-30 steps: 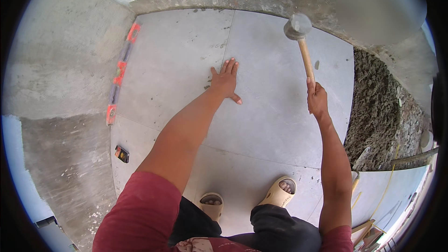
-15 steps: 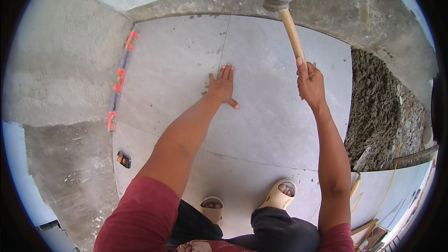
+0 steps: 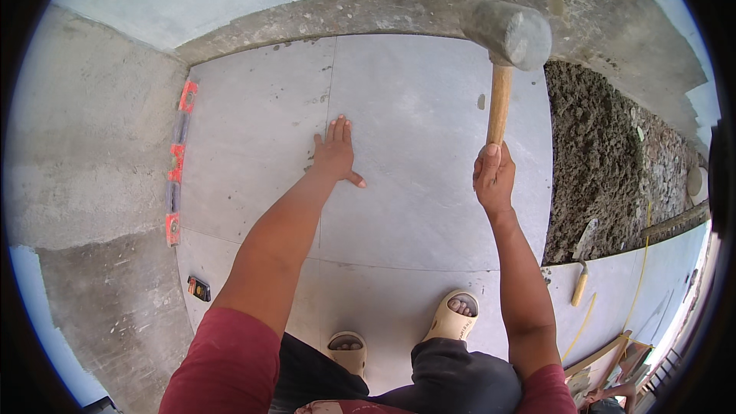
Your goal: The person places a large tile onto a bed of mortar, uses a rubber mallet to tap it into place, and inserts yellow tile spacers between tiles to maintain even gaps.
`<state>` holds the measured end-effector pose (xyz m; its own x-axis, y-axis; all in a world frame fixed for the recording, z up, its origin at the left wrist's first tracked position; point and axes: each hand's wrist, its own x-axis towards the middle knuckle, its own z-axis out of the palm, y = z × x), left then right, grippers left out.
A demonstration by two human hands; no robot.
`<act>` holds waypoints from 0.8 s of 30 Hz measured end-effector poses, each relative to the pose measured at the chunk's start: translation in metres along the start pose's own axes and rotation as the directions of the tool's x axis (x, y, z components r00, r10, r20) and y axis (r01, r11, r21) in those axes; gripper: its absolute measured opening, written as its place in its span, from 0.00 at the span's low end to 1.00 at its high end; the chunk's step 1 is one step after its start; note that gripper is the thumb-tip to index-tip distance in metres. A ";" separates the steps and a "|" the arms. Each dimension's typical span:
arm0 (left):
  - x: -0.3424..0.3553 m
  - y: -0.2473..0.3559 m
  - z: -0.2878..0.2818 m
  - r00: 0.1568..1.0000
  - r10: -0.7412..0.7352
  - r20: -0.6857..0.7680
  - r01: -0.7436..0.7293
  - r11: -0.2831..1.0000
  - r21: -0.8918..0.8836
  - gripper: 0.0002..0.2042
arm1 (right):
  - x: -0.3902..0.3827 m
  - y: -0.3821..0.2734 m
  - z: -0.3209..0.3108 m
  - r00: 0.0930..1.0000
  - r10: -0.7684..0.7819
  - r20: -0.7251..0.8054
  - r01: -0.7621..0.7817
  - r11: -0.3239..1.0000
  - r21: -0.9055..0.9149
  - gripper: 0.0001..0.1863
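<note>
My left hand (image 3: 336, 155) lies flat on the large grey floor tiles, fingers spread, close to the joint between two of them. Beneath its thumb side is the right-hand tile (image 3: 429, 199); the left-hand tile (image 3: 253, 123) reaches to the side wall. In my right hand (image 3: 494, 180) is a mallet (image 3: 507, 34) with a thick grey head and a wooden handle. My fingers wrap the lower handle, and the head is raised toward the far wall, apart from the tile. Along the left wall lies a red and dark spirit level (image 3: 175, 161).
Rough wet mortar (image 3: 586, 161) borders the tile on the right. A trowel (image 3: 580, 287) with a yellowish handle lies at its near edge, beside a yellow string (image 3: 635, 291). A small black and orange item (image 3: 199, 288) sits at the left. Wooden pieces (image 3: 606, 364) stand lower right.
The mallet's head looks larger and further right, and my right hand appears lower in the picture. My left hand stays flat on the tile while the whole view has shifted.
</note>
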<state>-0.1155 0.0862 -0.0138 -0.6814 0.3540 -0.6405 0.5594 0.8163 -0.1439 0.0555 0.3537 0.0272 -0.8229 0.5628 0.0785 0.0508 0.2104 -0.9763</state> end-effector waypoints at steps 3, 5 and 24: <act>0.002 0.005 -0.004 1.000 0.010 0.005 -0.010 1.000 0.029 0.78 | 0.007 0.062 -0.018 0.997 0.077 -0.022 -0.079 0.924 -0.373 0.29; 0.002 0.001 -0.001 1.000 -0.004 0.003 0.004 0.999 0.053 0.78 | 0.040 0.013 -0.023 0.898 0.432 0.088 -0.377 0.857 -0.352 0.31; 0.011 0.009 0.002 1.000 -0.005 -0.003 0.006 0.997 0.073 0.79 | -0.069 0.035 -0.055 0.993 0.065 -0.097 -0.066 0.998 -0.003 0.24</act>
<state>-0.1168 0.0967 -0.0235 -0.6860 0.3511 -0.6373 0.5884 0.7829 -0.2020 0.1458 0.3663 -0.0009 -0.7588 0.6504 0.0342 0.1063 0.1755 -0.9787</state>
